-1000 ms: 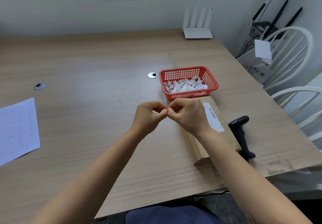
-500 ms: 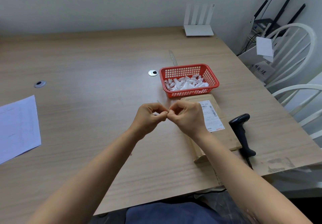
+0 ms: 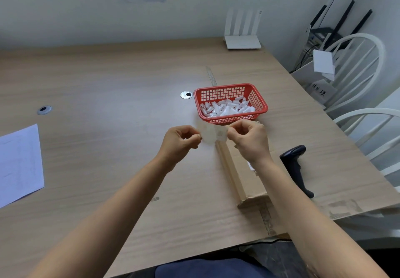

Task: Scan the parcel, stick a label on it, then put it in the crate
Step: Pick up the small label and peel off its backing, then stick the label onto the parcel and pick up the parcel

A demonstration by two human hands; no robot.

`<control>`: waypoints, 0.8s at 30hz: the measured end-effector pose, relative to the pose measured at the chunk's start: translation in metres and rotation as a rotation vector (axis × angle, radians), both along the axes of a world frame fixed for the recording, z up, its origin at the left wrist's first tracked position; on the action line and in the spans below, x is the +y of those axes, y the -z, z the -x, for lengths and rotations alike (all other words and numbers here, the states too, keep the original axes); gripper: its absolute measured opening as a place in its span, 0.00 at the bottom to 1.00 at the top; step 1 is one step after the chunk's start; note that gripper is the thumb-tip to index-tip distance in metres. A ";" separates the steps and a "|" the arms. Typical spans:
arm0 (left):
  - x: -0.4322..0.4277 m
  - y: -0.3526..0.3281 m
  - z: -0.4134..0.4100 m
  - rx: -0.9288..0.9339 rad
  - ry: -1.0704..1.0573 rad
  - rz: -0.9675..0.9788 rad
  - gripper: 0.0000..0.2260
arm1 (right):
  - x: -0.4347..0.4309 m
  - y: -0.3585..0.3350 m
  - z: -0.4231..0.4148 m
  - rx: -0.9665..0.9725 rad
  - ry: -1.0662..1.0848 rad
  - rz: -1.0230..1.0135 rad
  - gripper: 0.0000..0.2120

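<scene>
Above a light wooden worktop (image 3: 108, 104), the left hand (image 3: 179, 142) and right hand (image 3: 249, 139) each pinch one end of a small, blurred white label (image 3: 213, 133) held between them. The flat brown cardboard parcel (image 3: 240, 169) lies under the right forearm, between a red plastic mesh basket (image 3: 230, 102) of paper scraps and a black handheld scanner (image 3: 295, 167).

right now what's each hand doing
Left hand: closed, pinching the backing paper.
Right hand: closed, pinching the label.
</scene>
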State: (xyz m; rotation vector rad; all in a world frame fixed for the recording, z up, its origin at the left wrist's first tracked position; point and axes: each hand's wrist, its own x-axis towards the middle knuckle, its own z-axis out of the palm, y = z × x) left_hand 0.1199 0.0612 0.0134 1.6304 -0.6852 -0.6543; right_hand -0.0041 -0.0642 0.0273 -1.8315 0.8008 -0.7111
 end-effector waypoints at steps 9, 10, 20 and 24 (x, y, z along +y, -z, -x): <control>-0.068 -0.001 -0.007 0.018 -0.100 -0.044 0.12 | -0.094 -0.003 0.029 -0.044 0.362 -0.127 0.08; -0.079 0.001 -0.009 0.028 -0.102 -0.050 0.11 | -0.105 -0.003 0.030 -0.059 0.392 -0.138 0.09; -0.208 0.045 -0.075 -0.111 -0.257 -0.258 0.07 | -0.167 0.005 0.015 -0.016 0.276 -0.164 0.11; -0.220 0.072 -0.097 -0.208 -0.306 -0.400 0.09 | -0.176 0.009 0.000 0.008 0.211 -0.187 0.11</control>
